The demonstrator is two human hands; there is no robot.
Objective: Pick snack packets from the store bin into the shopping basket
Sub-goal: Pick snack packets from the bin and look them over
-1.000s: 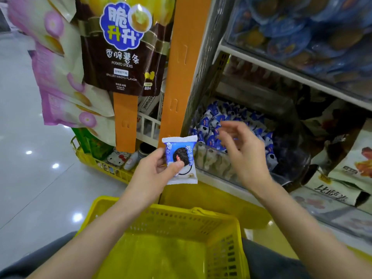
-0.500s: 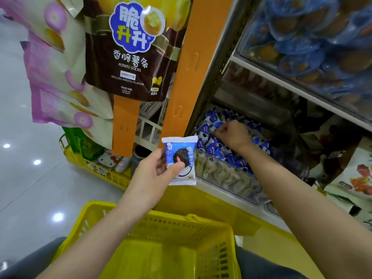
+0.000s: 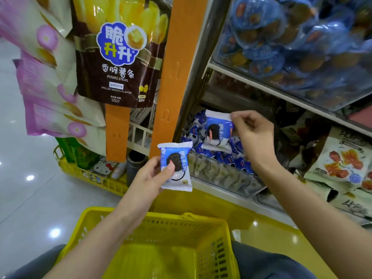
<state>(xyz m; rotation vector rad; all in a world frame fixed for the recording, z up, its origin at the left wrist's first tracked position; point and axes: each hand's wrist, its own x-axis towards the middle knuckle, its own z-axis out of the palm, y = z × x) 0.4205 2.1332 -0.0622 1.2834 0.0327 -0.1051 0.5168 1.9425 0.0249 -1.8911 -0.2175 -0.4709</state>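
Observation:
My left hand [image 3: 153, 178] grips a blue-and-white cookie packet [image 3: 177, 168] upright, just left of the clear store bin [image 3: 221, 176]. My right hand [image 3: 253, 135] pinches a second cookie packet [image 3: 217, 131] by its top right corner and holds it above the heap of several blue packets [image 3: 237, 158] in the bin. The yellow shopping basket [image 3: 181, 222] sits below both hands on my lap, and its visible inside holds nothing.
An orange hanging strip [image 3: 177, 73] runs down left of the bin, with a brown potato-sticks bag [image 3: 118, 57] and pink bags [image 3: 50, 87] beside it. A shelf of blue-wrapped snacks [image 3: 302, 47] is overhead. Pale bags [image 3: 342, 162] lie right of the bin. A yellow rack [image 3: 84, 174] stands on the floor.
My right hand reached into the bin, took hold of a second cookie packet and lifted it clear of the heap. My left hand kept its packet in about the same place.

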